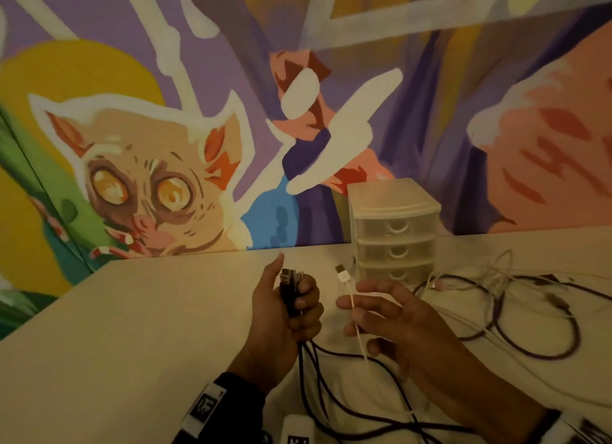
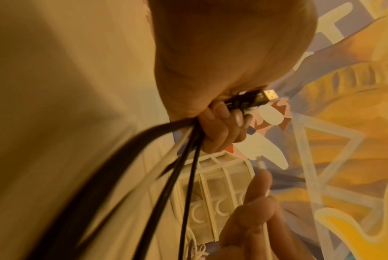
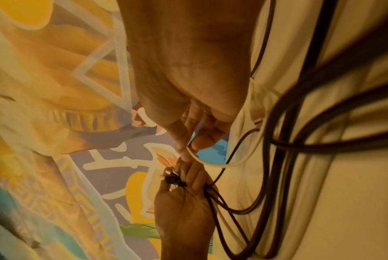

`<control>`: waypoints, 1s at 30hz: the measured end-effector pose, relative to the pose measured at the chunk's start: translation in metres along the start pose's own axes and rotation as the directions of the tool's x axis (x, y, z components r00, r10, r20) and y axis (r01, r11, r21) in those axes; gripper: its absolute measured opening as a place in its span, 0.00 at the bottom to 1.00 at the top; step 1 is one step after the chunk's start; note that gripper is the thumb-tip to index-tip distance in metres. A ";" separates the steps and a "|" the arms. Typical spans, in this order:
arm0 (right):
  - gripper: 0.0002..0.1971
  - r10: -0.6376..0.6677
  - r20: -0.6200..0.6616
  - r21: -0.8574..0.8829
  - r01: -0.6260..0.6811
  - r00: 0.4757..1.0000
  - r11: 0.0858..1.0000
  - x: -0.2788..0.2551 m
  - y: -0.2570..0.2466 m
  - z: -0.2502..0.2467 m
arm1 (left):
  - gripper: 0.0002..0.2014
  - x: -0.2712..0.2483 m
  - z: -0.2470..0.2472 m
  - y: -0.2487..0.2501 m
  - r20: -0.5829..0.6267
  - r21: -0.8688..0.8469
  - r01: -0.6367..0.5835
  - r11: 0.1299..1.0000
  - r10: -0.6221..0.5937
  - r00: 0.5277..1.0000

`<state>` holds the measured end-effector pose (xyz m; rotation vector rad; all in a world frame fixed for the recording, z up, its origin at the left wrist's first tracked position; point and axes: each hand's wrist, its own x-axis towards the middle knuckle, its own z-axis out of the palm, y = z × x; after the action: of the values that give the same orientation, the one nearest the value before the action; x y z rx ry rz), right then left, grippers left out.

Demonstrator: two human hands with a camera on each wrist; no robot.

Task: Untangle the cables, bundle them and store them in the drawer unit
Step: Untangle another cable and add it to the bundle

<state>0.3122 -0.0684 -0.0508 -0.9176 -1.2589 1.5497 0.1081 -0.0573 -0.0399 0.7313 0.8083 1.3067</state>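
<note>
Gripping dark cable plugs point(image 1: 290, 289), the left hand point(image 1: 284, 314) waits; the right hand point(image 1: 385, 317) pinches a limp, light white cable point(image 1: 347, 286) near its plug, above the table's point(image 1: 149, 327) far edge.

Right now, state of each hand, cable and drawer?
Left hand: grips black USB plug ends, upright.
Right hand: pinches thin white USB cable.
Translucent plastic three-drawer unit: drawers closed.
Dark and white cables on table: still tangled.

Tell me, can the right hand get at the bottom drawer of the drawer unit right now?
Probably not yet: the right hand pinches a white cable. The drawer unit stands just beyond it, front unblocked.
</note>
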 end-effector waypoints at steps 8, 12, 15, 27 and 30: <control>0.12 0.009 0.069 0.002 -0.010 0.998 1.000 -0.004 0.001 0.006 | 0.17 0.001 0.000 -0.003 0.030 -0.042 -0.045 0.998 0.047 0.998; 0.12 -0.004 0.065 0.030 0.002 0.998 1.000 -0.005 -0.001 0.006 | 0.18 0.005 -0.003 -0.006 -0.019 -0.020 -0.064 0.998 0.064 0.998; 0.13 0.004 0.110 0.038 -0.008 0.994 0.999 -0.008 -0.003 0.007 | 0.17 0.007 -0.006 -0.009 -0.046 -0.033 -0.084 0.996 0.083 0.996; 0.13 -0.001 0.092 0.031 -0.002 0.996 1.000 -0.007 0.001 0.007 | 0.21 0.000 0.001 -0.005 -0.073 -0.054 -0.116 0.992 0.112 0.991; 0.14 -0.004 0.101 0.031 0.001 0.995 1.000 -0.007 0.001 0.008 | 0.17 0.001 -0.004 -0.005 -0.089 -0.075 -0.133 0.988 0.126 0.988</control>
<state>0.3062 -0.0775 -0.0500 -0.8265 -1.3027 1.6267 0.1077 -0.0564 -0.0466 0.6773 0.7804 1.4868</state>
